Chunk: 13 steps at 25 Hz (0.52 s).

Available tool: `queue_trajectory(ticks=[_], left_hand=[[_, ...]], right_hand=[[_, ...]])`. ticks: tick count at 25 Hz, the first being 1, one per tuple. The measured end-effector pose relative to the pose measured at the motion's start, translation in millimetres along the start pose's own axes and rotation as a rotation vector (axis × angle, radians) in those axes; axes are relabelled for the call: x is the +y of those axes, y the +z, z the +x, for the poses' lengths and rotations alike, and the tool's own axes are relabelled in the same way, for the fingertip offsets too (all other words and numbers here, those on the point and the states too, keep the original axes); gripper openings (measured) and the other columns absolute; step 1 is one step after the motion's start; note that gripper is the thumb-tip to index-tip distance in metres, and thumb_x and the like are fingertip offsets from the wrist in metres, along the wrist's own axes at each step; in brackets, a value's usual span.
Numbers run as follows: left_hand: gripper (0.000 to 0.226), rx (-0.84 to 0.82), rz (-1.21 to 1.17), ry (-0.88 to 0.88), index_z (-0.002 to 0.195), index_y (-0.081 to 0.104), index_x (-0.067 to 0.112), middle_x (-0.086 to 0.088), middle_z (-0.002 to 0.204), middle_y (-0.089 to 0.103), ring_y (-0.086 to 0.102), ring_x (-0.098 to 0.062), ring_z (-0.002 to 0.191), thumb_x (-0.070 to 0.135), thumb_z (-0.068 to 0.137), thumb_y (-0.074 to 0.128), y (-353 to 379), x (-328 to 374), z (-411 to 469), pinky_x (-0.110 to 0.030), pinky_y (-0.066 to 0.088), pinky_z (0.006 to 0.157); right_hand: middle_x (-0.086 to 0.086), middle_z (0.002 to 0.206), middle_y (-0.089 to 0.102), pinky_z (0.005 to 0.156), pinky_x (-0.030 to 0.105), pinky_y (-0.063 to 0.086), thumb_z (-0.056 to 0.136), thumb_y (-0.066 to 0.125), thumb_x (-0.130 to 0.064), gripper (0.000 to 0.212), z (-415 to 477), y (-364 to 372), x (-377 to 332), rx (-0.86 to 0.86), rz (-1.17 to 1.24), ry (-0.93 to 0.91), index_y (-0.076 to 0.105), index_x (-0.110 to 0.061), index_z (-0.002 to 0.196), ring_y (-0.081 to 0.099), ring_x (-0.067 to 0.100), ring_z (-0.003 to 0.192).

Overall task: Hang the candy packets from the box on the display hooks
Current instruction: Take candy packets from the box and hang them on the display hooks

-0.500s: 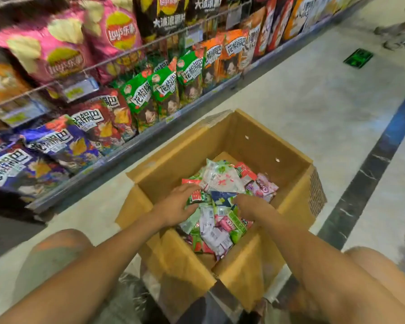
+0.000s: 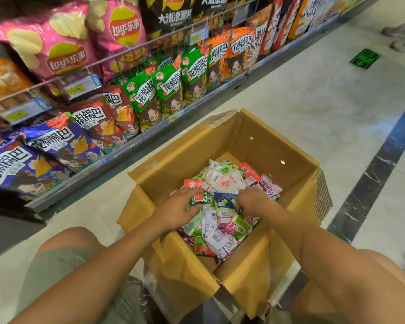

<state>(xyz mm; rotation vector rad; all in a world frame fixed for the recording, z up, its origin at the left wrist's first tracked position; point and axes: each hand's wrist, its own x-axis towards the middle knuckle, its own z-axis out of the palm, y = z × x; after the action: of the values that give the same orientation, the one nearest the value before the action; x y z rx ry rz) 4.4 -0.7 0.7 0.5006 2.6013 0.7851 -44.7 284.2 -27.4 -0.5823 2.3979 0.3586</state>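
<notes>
In the lower centre of the frame, an open cardboard box (image 2: 262, 148) sits on a pale shop floor (image 2: 313, 101), its flaps folded outward. Inside it lies a loose heap of small candy packets (image 2: 222, 237) in pink, green, white and red, none of them lifted out. Two bare forearms reach in from the bottom edge. The left hand (image 2: 178, 206) lies on the left side of the heap, fingers stretched nearly straight and thumb spread apart from them, touching a green packet (image 2: 197, 199). The right hand (image 2: 250, 202) is just beside it, fingers curled downward and clamped on the edge of a dark blue packet (image 2: 225, 198). Across the upper left of the frame runs a low shelf (image 2: 117, 157) packed with large snack bags (image 2: 166, 90) in pink, green, orange and purple. A green floor sticker (image 2: 364, 58) shows at upper right.
</notes>
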Motion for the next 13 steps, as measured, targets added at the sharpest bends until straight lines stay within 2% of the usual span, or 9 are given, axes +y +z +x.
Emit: queue_trajectory(ticks=[3, 5, 7, 9, 10, 11, 13], left_hand=[[0.063, -0.031, -0.003, -0.012, 0.155, 0.044, 0.034, 0.008, 0.159, 0.047, 0.046, -0.015, 0.143, 0.063, 0.100, 0.052, -4.1, 7.5, 1.2, -0.033, 0.040, 0.112], [0.076, -0.058, -0.009, -0.016, 0.157, 0.041, 0.032, 0.008, 0.160, 0.046, 0.045, -0.015, 0.144, 0.071, 0.094, 0.056, -6.4, 12.9, 2.1, -0.033, 0.040, 0.113], [0.087, -0.086, -0.031, -0.032, 0.157, 0.041, 0.031, 0.010, 0.152, 0.055, 0.055, -0.012, 0.134, 0.077, 0.086, 0.061, -10.7, 21.0, 5.0, -0.027, 0.046, 0.102], [0.070, -0.089, -0.076, -0.034, 0.146, 0.052, 0.034, 0.014, 0.113, 0.071, 0.065, -0.001, 0.097, 0.068, 0.087, 0.069, -15.6, 27.0, 9.2, -0.017, 0.045, 0.075], [0.048, -0.075, -0.095, -0.042, 0.132, 0.060, 0.035, 0.012, 0.095, 0.070, 0.063, -0.002, 0.082, 0.058, 0.091, 0.071, -17.4, 26.5, 11.8, -0.021, 0.045, 0.068], [0.030, -0.043, -0.121, -0.060, 0.118, 0.066, 0.031, 0.008, 0.086, 0.070, 0.064, -0.008, 0.076, 0.049, 0.094, 0.071, -18.7, 22.6, 14.5, -0.030, 0.050, 0.067], [0.010, 0.022, -0.194, -0.129, 0.101, 0.069, 0.027, 0.004, 0.086, 0.074, 0.069, -0.016, 0.078, 0.036, 0.097, 0.070, -23.2, 8.2, 14.2, -0.043, 0.057, 0.074]], right_hand=[[0.000, 0.117, 0.070, 0.086, 0.040, 0.056, 0.093, 0.065, -0.018, 0.027, -11.5, -36.9, 2.9, -0.014, 0.221, -0.093, 0.071, -0.025, 0.118, 0.064, 0.025, 0.109], [0.001, 0.119, 0.068, 0.088, 0.043, 0.055, 0.095, 0.066, -0.023, 0.027, -16.0, -66.2, -3.4, 0.030, 0.259, -0.156, 0.069, -0.023, 0.122, 0.062, 0.024, 0.110], [0.001, 0.121, 0.064, 0.092, 0.041, 0.051, 0.096, 0.067, -0.025, 0.028, -16.8, -91.7, -13.8, 0.082, 0.299, -0.240, 0.068, -0.024, 0.124, 0.058, 0.022, 0.111], [-0.001, 0.119, 0.064, 0.090, 0.036, 0.048, 0.097, 0.067, -0.024, 0.028, -17.3, -113.1, -24.0, 0.122, 0.381, -0.308, 0.069, -0.023, 0.125, 0.059, 0.017, 0.107], [-0.003, 0.115, 0.066, 0.085, 0.033, 0.047, 0.097, 0.067, -0.022, 0.029, -16.9, -120.3, -27.0, 0.142, 0.446, -0.324, 0.068, -0.022, 0.126, 0.060, 0.014, 0.101], [-0.007, 0.110, 0.066, 0.081, 0.028, 0.046, 0.097, 0.069, -0.021, 0.030, -16.8, -125.4, -28.1, 0.173, 0.531, -0.329, 0.067, -0.022, 0.126, 0.061, 0.009, 0.095], [-0.009, 0.112, 0.066, 0.083, 0.024, 0.048, 0.096, 0.071, -0.026, 0.035, -14.5, -125.0, -23.9, 0.313, 0.721, -0.286, 0.063, -0.022, 0.130, 0.062, 0.007, 0.095]])
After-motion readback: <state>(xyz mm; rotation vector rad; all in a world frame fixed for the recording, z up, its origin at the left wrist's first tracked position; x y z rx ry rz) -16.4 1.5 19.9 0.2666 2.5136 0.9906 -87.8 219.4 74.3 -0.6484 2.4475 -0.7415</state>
